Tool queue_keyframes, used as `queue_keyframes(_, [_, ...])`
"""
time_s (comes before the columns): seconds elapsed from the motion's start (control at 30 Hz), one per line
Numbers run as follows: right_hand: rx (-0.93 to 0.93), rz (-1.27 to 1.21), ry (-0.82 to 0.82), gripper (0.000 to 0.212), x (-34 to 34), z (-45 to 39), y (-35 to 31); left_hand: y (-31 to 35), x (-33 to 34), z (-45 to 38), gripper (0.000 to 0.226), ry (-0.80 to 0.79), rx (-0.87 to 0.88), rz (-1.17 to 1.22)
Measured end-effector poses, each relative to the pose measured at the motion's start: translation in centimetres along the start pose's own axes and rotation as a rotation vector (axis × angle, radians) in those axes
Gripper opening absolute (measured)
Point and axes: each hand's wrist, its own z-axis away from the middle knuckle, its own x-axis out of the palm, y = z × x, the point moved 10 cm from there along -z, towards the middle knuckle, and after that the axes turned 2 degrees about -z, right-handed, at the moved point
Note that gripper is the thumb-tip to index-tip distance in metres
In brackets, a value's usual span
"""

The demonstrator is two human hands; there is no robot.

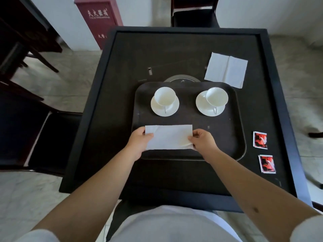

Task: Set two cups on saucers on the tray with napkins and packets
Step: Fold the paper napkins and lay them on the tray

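Note:
A dark tray (234,123) lies on the black table. On its far half stand two white cups, the left cup (165,96) on its saucer (155,109) and the right cup (217,96) on its saucer (201,103), handles toward me. Over the tray's near half I hold a folded white napkin (168,137): my left hand (140,140) pinches its left end, my right hand (203,139) pinches its right end. A second napkin (226,69) lies unfolded on the table beyond the tray's far right corner. Two red packets (260,140) (267,164) lie right of the tray.
The black table (122,67) has a raised rim. A round grey disc (181,79) shows behind the tray. A dark chair (194,13) stands at the far side, another chair (52,137) at the left, and a red cabinet (99,16) by the wall.

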Motion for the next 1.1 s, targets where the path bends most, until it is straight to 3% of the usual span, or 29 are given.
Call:
queue_keyframes(0.23, [0.04, 0.059, 0.007, 0.015, 1.4, -0.9, 1.8, -1.0, 0.5, -1.2, 0.053, -0.007, 0.039, -0.23])
queue_keyframes(0.53, [-0.054, 0.228, 0.015, 0.057, 1.9, 0.0, 1.2, -2.0, -0.9, -1.7, 0.076, 0.085, 0.106, -0.429])
queue_keyframes(0.77, [-0.23, 0.547, 0.042, 0.066, 2.1, 1.7, 0.0, -1.5, -0.5, -0.4, 0.069, 0.105, 0.261, -0.699])
queue_keyframes(0.93, [-0.482, 0.987, 0.075, 0.077, 2.9, 3.5, -1.2, -0.5, 2.2, 2.4, 0.053, 0.075, 0.619, -1.217])
queue_keyframes(1.03, [-0.641, 1.154, 0.033, 0.067, 4.0, 4.2, -1.7, -1.3, 2.9, 2.9, 0.041, 0.034, 0.671, -1.34])
queue_keyframes(1.1, [-0.697, 1.23, -0.057, 0.048, 4.8, 4.3, -1.4, -1.7, 2.8, 2.9, 0.037, 0.024, 0.653, -1.343])
